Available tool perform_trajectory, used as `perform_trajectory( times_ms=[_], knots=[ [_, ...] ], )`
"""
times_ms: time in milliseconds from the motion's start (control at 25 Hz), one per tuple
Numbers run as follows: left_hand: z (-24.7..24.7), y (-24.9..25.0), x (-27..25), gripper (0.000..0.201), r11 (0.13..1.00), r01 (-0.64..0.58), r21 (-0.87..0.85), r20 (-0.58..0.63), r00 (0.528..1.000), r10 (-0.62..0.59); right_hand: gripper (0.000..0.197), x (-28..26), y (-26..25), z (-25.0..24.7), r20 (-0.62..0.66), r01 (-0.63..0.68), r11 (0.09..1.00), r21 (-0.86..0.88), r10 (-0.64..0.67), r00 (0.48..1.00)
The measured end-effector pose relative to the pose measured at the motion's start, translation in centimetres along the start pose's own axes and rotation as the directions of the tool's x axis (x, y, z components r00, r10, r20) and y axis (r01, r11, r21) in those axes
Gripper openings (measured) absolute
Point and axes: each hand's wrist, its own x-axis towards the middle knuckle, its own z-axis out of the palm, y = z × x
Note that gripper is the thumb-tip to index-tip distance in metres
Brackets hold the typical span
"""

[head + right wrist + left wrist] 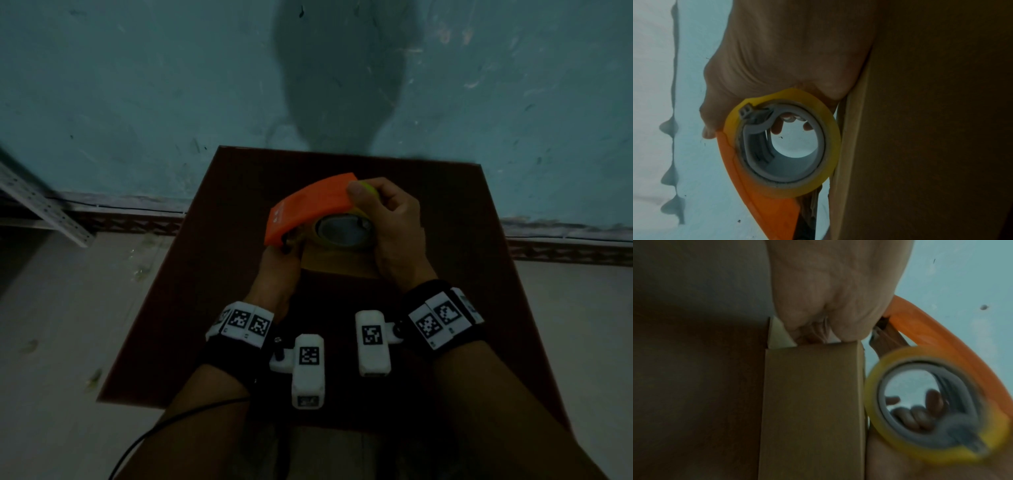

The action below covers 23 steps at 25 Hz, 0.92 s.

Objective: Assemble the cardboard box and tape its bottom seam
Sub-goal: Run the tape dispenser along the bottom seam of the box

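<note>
A brown cardboard box (330,264) stands on the dark red-brown table (455,219), mostly hidden under my hands. My right hand (394,222) grips an orange tape dispenser (310,205) holding a yellow tape roll (342,233), which lies against the box's top. My left hand (281,270) holds the box just under the dispenser's front end. In the left wrist view my left hand (828,305) curls over the box's (812,402) upper edge, beside the tape roll (931,405). In the right wrist view my right hand (787,56) wraps the tape roll (830,146), which touches the box (920,129).
A teal wall (137,85) rises right behind the table. A slotted metal shelf rail (41,202) leans at the far left. A black cable (171,421) hangs by my left forearm. Pale floor (51,308) lies on both sides of the table.
</note>
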Motion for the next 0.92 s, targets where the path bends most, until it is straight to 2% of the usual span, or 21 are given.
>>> perform_trajectory(
  times_ms=[160, 280, 400, 600, 720, 920],
  knots=[
    [-0.4, -0.3, 0.3, 0.028, 0.999, 0.023, -0.041, 0.053, 0.998, -0.021, 0.024, -0.1, -0.1, 0.1, -0.016, -0.001, 1.000, 0.003, 0.001, 1.000],
    [-0.1, -0.6, 0.4, 0.026, 0.991, 0.077, -0.112, 0.062, 0.996, -0.071, 0.021, 0.0, -0.1, 0.0, -0.022, 0.001, 1.000, -0.002, -0.001, 1.000],
    [0.1, -1.0, 0.4, 0.024, 0.991, 0.082, -0.110, 0.054, 0.996, -0.077, 0.019, 0.0, -0.2, 0.0, -0.004, -0.012, 1.000, -0.005, 0.012, 1.000],
    [0.3, -1.3, 0.7, 0.025, 0.985, 0.012, -0.171, -0.055, 0.998, -0.022, 0.016, 0.1, -0.1, 0.1, -0.023, -0.003, 1.000, -0.009, 0.003, 1.000],
    [0.4, -1.4, 0.6, 0.026, 0.980, -0.019, -0.198, -0.050, 0.999, 0.009, 0.019, 0.1, -0.1, 0.0, -0.014, -0.001, 1.000, -0.005, 0.001, 1.000],
    [-0.4, -1.0, 0.8, 0.023, 0.995, -0.072, -0.073, 0.016, 0.997, 0.074, 0.021, -0.1, -0.3, -0.1, -0.015, 0.003, 1.000, -0.012, -0.004, 1.000]
  ],
)
